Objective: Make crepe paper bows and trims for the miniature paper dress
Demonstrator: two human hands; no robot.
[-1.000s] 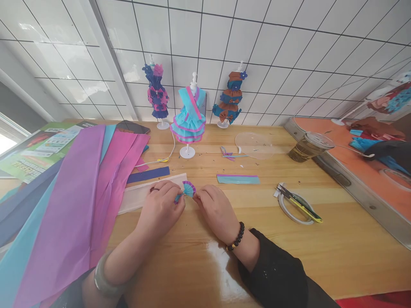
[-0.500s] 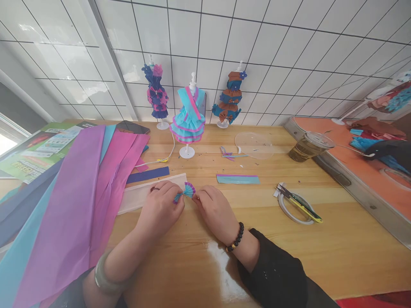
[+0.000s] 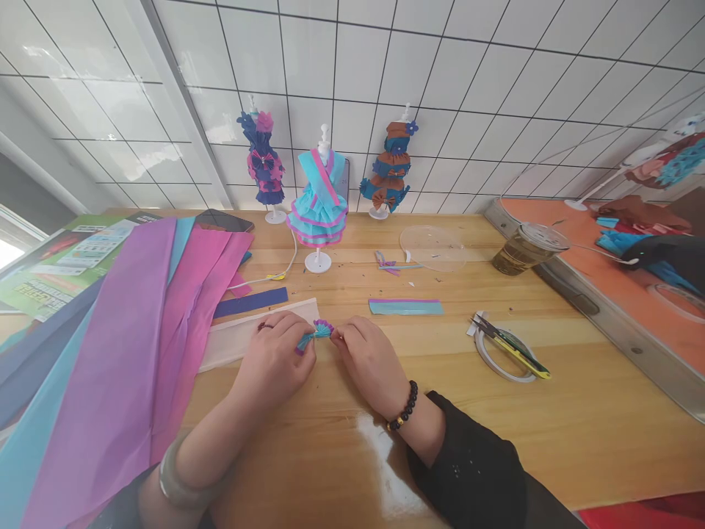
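A small pleated paper bow (image 3: 321, 330), turquoise with purple edges, is held between both hands above the wooden table. My left hand (image 3: 280, 353) pinches its middle and left side between thumb and fingers. The fingertips of my right hand (image 3: 368, 360) are closed on the purple edge at the bow's right. Beneath and beside my left hand lies a pale strip (image 3: 228, 344), with a dark blue strip (image 3: 250, 302) behind it. A turquoise strip with a purple edge (image 3: 406, 307) lies beyond my right hand.
Three dressed mini mannequins (image 3: 318, 213) stand by the tiled wall. Large crepe sheets (image 3: 110, 353) cover the left side. Scissors (image 3: 512, 347) rest on a white tape roll (image 3: 485, 358) at right. Behind are a lidded cup (image 3: 523, 250), a clear disc (image 3: 432, 247) and scraps (image 3: 388, 264).
The right half of the bow has tilted and looks narrower, its purple edge now bunched. Both hands keep their hold, and the whole view has shifted slightly.
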